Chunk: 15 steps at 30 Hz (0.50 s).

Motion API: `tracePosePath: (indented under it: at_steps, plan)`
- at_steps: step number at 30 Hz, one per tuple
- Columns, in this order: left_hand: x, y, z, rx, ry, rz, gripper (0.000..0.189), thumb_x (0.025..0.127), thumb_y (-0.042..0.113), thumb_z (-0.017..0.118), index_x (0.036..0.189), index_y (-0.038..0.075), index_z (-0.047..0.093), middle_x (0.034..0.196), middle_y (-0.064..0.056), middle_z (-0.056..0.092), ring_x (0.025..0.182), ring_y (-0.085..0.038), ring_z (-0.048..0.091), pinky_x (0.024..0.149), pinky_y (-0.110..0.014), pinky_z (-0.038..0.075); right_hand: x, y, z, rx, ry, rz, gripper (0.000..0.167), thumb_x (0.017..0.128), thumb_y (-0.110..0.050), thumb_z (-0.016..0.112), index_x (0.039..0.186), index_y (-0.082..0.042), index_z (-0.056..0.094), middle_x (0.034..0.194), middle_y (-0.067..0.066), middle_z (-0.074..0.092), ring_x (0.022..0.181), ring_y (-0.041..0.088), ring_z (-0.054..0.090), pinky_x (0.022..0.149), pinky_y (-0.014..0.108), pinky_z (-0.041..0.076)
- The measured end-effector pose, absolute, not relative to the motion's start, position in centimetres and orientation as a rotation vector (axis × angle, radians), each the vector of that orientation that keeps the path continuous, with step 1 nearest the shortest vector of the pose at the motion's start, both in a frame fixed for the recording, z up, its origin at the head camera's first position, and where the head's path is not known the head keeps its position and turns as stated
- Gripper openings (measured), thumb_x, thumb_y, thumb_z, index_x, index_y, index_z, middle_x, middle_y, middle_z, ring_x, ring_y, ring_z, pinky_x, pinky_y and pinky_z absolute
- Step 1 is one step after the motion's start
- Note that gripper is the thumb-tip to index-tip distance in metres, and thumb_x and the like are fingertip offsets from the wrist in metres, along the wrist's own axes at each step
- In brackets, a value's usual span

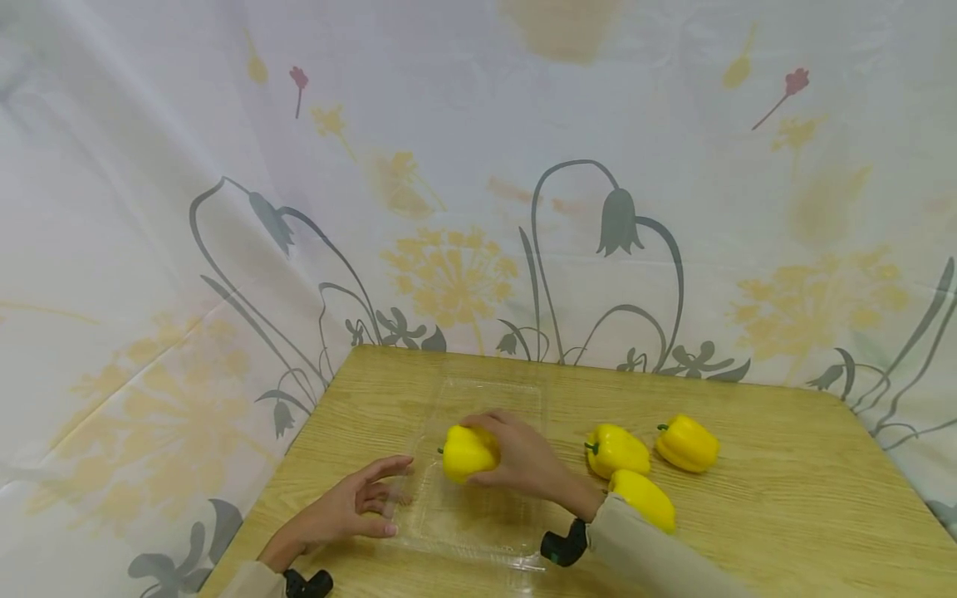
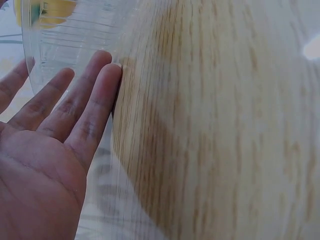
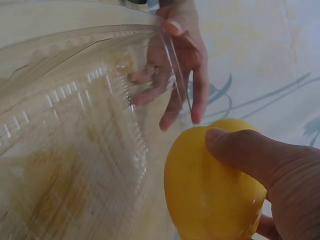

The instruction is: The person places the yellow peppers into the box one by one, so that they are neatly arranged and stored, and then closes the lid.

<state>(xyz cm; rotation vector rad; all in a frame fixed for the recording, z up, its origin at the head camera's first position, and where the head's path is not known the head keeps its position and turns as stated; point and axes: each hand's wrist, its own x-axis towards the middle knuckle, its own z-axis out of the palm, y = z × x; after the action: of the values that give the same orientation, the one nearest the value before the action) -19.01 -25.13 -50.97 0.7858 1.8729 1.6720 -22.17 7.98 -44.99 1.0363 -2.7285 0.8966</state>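
I see the right hand (image 1: 516,453) holding a yellow pepper (image 1: 465,455), with its thumb on one side and fingers on the other. The pepper is over the clear box (image 1: 478,519), and its green stem points at the box's left side. I can't tell if it touches the bottom.

The left hand (image 1: 351,502) has let go, with its fingers loose and spread. It is right by the box's left wall, between the box and the table's left edge. I can't tell if it touches the plastic.

The far end of the box is near the back edge of the wood table (image 1: 807,498). Three more yellow peppers (image 1: 688,444) sit close together to the right of the box. The right arm goes over the little gap between them. From those peppers to the right edge there is lots of room. A flower cloth (image 1: 673,83) hangs behind the back edge.
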Motion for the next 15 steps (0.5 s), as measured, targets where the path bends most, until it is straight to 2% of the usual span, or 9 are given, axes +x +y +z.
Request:
tracePosePath:
  at_steps: [5,15]
  plan:
    - [-19.1,-25.2,-50.9,0.773,1.882,1.657,0.081,0.098,-0.002,0.066,0.164,0.009,0.021,0.167,-0.026,0.018,0.136,-0.043,0.047,0.102,-0.036,0.050,-22.4,6.6,-45.1,1.025,-2.765,0.871,0.072,0.078,-0.039,0.091,0.140,-0.018,0.061,0.127,0.003,0.062,0.107,0.020,0.062,0.086,0.041,0.056]
    - [-19.1,-25.1,-51.0,0.799,1.865,1.668,0.079,0.099,-0.003,0.064,0.164,0.009,0.022,0.164,-0.028,0.022,0.134,-0.047,0.048,0.103,-0.036,0.050,-22.8,4.4,-45.8,1.029,-2.825,0.885,0.070,0.076,-0.039,0.093,0.136,-0.018,0.062,0.127,0.005,0.061,0.106,0.019,0.061,0.084,0.038,0.055]
